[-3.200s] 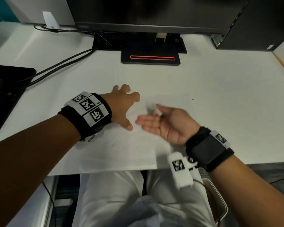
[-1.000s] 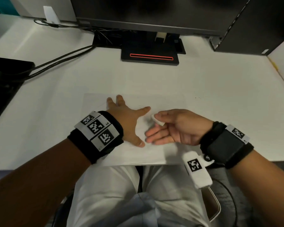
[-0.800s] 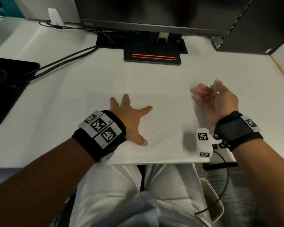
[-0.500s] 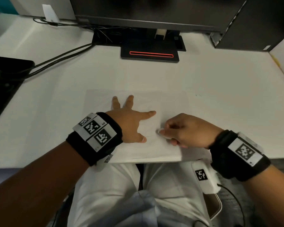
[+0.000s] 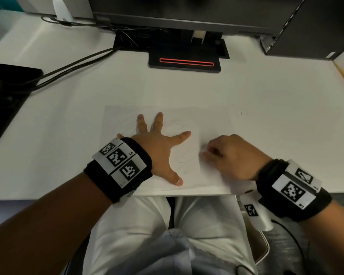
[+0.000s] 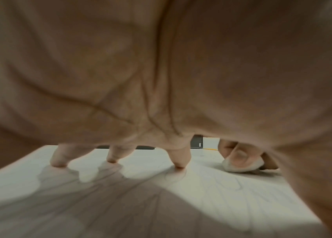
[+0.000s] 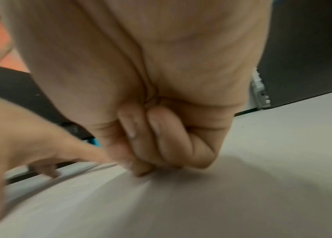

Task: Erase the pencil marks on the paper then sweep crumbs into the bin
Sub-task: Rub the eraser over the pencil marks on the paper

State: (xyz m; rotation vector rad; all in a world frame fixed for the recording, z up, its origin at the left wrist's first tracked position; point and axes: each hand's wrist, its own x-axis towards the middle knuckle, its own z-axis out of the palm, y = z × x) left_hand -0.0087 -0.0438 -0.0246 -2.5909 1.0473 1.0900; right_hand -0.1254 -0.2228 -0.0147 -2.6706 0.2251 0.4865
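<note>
A white sheet of paper with faint pencil scribbles lies at the desk's near edge. My left hand is spread flat on it, fingertips pressing the sheet down. My right hand is curled just right of the left thumb and forefinger, blurred. In the left wrist view its fingers pinch a small white eraser down against the paper. In the right wrist view the fist hides the eraser. No bin is in view.
A black monitor stand with a red stripe stands at the back of the white desk. Cables run left to a black device. A dark computer case is back right. My lap is below the desk edge.
The right hand swung out to the right with fingers spread, then came back curled onto the paper with the eraser, and has since shifted slightly right. The left hand stayed pressed on the sheet.
</note>
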